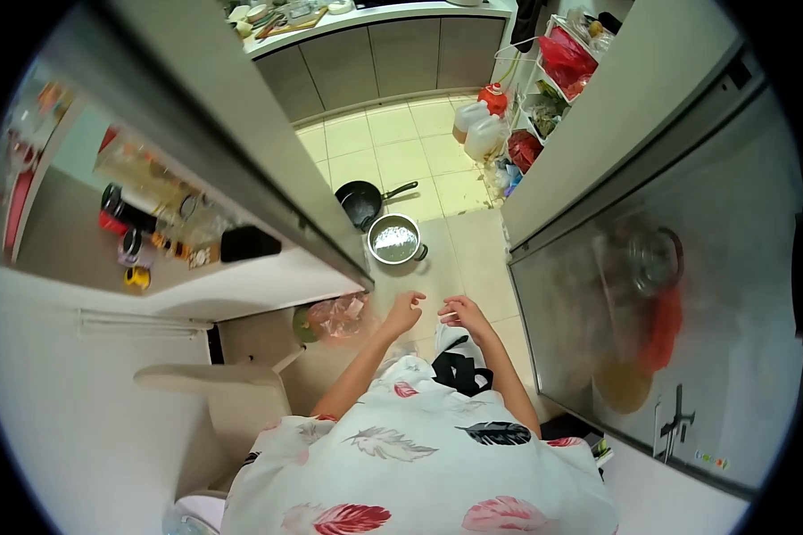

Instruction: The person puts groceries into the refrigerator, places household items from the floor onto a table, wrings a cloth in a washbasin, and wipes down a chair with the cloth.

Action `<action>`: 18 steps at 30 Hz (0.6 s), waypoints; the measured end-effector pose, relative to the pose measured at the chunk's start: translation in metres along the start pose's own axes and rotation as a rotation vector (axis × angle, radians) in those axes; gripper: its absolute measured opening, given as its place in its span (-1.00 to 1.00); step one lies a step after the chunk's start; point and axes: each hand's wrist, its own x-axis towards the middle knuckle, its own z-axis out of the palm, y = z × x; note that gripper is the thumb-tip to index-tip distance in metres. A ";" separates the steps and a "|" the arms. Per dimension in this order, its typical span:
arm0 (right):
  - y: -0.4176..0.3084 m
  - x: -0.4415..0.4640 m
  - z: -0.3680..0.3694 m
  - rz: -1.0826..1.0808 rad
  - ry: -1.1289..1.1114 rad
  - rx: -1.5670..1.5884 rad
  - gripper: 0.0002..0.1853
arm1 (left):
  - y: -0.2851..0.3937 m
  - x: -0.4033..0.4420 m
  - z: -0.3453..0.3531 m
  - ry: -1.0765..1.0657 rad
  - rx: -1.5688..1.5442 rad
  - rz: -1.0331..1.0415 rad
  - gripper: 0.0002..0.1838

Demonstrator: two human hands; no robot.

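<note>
My left hand [405,312] is held out low in front of my body, fingers apart and nothing in it. Beside it on the right, my right hand [460,312] has its fingers spread, also holding nothing. The two hands do not touch. Just beyond them on the floor stands a round metal pot [393,239] with a dark handle; what looks like liquid is inside. A black frying pan [360,204] lies behind the pot, its handle pointing right. Neither hand touches the pot or the pan.
A beige chair [241,392] stands at the lower left, near a pink plastic bag [339,318]. Shelves with jars are on the left. Plastic jugs [484,138] and a loaded rack [544,111] stand at the back right, beyond a grey door [687,312]. A counter [375,14] spans the back.
</note>
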 end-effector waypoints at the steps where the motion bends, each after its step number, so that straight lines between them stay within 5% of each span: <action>1: -0.013 0.015 -0.011 0.018 -0.005 0.042 -0.69 | 0.004 0.024 0.001 0.046 0.025 -0.018 -0.60; 9: -0.168 0.154 -0.126 0.001 -0.156 -0.047 -0.70 | 0.013 0.204 0.015 0.279 0.065 -0.137 -0.64; 14: -0.287 0.252 -0.188 -0.061 -0.154 -0.194 -0.74 | 0.076 0.312 -0.008 0.439 -0.006 -0.158 -0.68; 18: -0.352 0.322 -0.195 -0.127 -0.127 -0.205 -0.71 | 0.109 0.369 -0.040 0.533 -0.087 -0.031 -0.73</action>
